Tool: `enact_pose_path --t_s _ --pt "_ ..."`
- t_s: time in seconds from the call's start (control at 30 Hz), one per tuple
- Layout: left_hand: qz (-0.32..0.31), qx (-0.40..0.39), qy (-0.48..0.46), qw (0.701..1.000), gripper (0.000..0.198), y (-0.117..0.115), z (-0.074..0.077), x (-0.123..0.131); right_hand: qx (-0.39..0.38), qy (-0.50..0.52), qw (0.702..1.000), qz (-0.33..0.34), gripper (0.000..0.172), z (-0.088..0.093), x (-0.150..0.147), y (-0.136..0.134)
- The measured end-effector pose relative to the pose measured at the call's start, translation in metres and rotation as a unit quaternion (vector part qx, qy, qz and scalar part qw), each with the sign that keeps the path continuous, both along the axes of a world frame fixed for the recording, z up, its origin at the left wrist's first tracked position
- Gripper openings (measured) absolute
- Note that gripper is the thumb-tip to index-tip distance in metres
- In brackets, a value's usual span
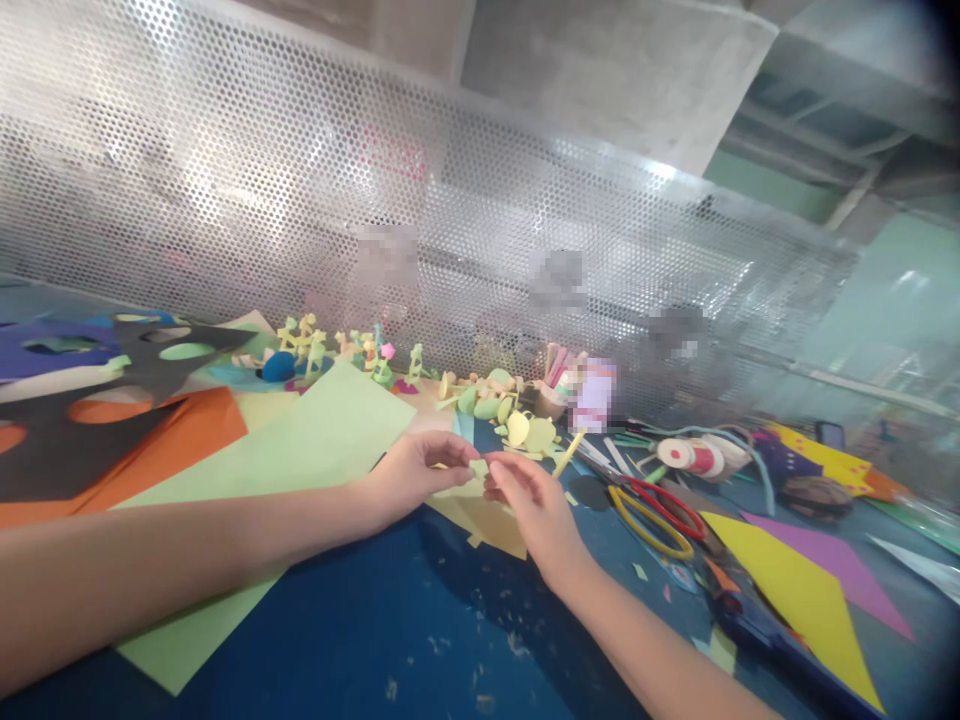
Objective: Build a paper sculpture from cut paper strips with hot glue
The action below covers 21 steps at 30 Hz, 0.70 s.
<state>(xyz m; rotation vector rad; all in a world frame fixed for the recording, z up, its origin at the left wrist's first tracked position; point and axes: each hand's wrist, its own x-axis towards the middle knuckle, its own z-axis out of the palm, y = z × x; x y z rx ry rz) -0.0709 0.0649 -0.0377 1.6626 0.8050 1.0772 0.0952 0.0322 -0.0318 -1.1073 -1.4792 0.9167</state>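
Between the fingertips of my left hand (pixel 416 470) and my right hand (pixel 529 500) is a small pale green paper piece (pixel 478 468). Both hands are closed in a pinch on it, above the blue table. Its exact shape is too small to make out. Under my left wrist and forearm lies a large light green paper sheet (pixel 315 430). Below the hands a tan paper piece (pixel 480 520) rests on the table. Just beyond the fingers is a pile of yellow and green paper cutouts (pixel 517 425).
Scissors with red and yellow handles (pixel 652 515) lie right of my right hand, near a dark blue-handled tool (pixel 780 640) and a yellow sheet (pixel 787 590). A thread spool (pixel 694 457) sits behind. Small paper figures (pixel 307 345) stand before a perforated metal screen (pixel 300 180).
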Motion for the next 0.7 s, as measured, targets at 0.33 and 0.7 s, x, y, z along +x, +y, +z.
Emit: enact_pose_path --t_s 0.33,0.7 --pt "-0.006 -0.008 0.006 1.000 0.017 -0.0023 0.0013 0.0017 0.033 -0.072 0.997 0.009 0.023 -0.0019 0.0039 0.0026" --pt "0.011 -0.083 -0.084 0.993 0.022 0.0022 -0.0004 0.0003 0.097 -0.100 0.989 -0.057 0.021 -0.0059 0.0042 0.0023"
